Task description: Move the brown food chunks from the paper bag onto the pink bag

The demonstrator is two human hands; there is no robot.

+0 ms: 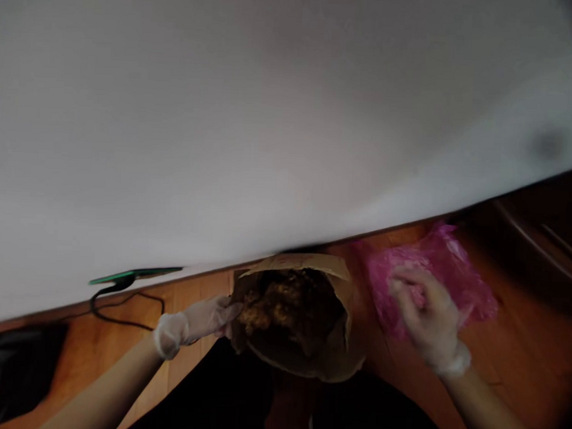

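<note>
the brown paper bag [328,343] sits open at the middle of the wooden desk [521,351], close to the wall, its mouth turned toward me. inside it i see a dark brown, lumpy mass of food [282,303], too blurred to name more closely. no print or label on the bag can be read.

my left hand [205,321], in a thin clear glove, is closed on the bag's left rim, fingers pinching the paper edge. my right hand [428,322], gloved the same way, rests on a pink plastic bag [472,292] lying flat on the desk just right of the paper bag; its fingers are curled loosely, and i cannot tell whether they grip the plastic or only press on it. no writing shows on the pink bag.

to the left, well apart from the bags, a black cable [120,311] loops on the desk below a thin green-edged object [136,275] at the wall. farther left lies a dark device [14,367], blurred. a pale wall [271,113] fills the upper view.
</note>
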